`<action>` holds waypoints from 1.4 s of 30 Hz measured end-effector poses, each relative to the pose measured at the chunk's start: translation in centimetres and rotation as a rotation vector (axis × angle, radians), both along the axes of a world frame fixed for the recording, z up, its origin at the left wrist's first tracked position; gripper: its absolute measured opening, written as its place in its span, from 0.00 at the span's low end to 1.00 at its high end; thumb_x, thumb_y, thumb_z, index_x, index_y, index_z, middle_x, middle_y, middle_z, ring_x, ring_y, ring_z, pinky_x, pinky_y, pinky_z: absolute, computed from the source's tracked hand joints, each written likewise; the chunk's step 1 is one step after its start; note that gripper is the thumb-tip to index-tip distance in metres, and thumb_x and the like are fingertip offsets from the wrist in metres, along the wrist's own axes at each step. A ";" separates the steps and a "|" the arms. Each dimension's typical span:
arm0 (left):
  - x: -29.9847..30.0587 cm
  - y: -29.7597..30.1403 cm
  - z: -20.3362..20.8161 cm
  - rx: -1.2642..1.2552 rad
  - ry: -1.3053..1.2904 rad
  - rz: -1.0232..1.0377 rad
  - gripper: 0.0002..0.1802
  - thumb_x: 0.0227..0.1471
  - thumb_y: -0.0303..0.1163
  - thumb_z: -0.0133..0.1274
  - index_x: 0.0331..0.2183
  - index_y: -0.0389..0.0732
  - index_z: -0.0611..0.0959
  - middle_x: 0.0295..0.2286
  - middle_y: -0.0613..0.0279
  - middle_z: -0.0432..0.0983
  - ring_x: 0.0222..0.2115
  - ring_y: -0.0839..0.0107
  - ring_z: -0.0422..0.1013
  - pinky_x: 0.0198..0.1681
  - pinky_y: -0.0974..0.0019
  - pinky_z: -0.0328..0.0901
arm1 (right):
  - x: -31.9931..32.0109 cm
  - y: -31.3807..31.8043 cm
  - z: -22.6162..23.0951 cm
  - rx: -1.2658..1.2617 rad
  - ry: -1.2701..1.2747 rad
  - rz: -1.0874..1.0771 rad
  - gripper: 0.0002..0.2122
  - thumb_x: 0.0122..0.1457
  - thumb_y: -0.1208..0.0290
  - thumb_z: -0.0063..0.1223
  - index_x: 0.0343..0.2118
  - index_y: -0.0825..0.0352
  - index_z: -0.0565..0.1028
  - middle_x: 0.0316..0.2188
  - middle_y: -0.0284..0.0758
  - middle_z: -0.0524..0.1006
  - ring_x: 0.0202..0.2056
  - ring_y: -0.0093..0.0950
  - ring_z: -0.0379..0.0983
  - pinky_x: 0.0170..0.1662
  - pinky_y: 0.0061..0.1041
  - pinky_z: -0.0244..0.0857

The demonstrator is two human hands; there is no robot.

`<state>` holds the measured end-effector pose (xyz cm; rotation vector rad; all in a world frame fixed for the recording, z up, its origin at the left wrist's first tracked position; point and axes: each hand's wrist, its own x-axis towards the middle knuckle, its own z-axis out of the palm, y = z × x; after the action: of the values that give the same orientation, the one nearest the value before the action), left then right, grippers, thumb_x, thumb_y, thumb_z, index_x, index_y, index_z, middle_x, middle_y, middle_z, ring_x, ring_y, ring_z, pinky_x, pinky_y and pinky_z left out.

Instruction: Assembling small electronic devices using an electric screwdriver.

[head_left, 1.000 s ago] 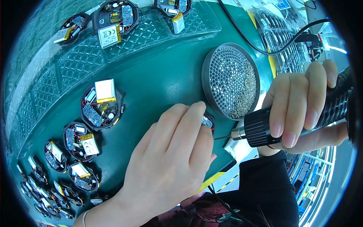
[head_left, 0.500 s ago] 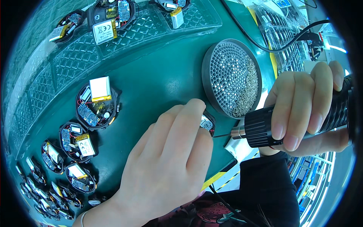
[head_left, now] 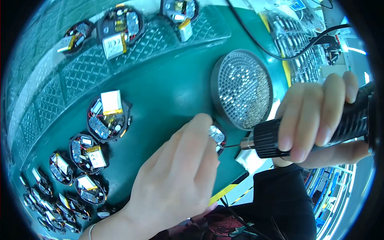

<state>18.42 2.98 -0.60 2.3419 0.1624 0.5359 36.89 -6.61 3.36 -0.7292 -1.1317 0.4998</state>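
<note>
My left hand [head_left: 172, 180] rests on the green mat and pinches a small round device [head_left: 217, 136] against it near the mat's front edge. Most of that device is hidden under my fingers. My right hand [head_left: 320, 116] grips a black-handled soldering iron [head_left: 304, 132], held sideways. Its thin metal tip [head_left: 234, 146] points left and touches the device's right side. A cable runs from the iron toward the back right.
A round grey perforated disc [head_left: 242, 90] lies just behind the device. Several open round devices with circuit boards and small batteries [head_left: 108, 116] line the left of the green mat [head_left: 168, 84], with more at the back [head_left: 120, 26]. A yellow strip marks the bench edge [head_left: 222, 194].
The view has shifted slightly. Both hands stay in place, with the iron tip still at the device under my left fingers.
</note>
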 end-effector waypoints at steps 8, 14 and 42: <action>-0.4 0.5 0.3 -0.138 0.110 0.004 0.19 0.33 0.22 0.67 0.30 0.35 0.75 0.45 0.46 0.64 0.40 0.56 0.74 0.40 0.62 0.73 | -0.5 0.0 0.0 0.016 -0.080 -0.037 0.30 0.58 0.45 0.49 0.43 0.73 0.57 0.24 0.37 0.70 0.13 0.22 0.72 0.14 0.19 0.70; -0.3 0.5 0.1 -0.086 0.082 -0.009 0.21 0.32 0.23 0.67 0.33 0.35 0.78 0.46 0.46 0.65 0.41 0.56 0.73 0.41 0.63 0.73 | 0.2 0.1 -0.2 0.085 -0.183 0.124 0.32 0.56 0.43 0.49 0.43 0.73 0.57 0.26 0.37 0.70 0.13 0.23 0.72 0.14 0.19 0.70; 1.2 -1.5 0.0 -0.220 0.110 -0.002 0.23 0.30 0.20 0.64 0.36 0.39 0.82 0.43 0.51 0.67 0.37 0.58 0.72 0.38 0.61 0.70 | 0.2 -1.2 -0.3 0.107 -0.237 0.235 0.36 0.54 0.42 0.52 0.46 0.74 0.57 0.26 0.38 0.70 0.12 0.24 0.70 0.13 0.21 0.69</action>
<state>19.63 1.43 -0.60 2.1565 0.2569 0.3688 37.05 -7.83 3.01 -0.5750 -1.4659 0.5550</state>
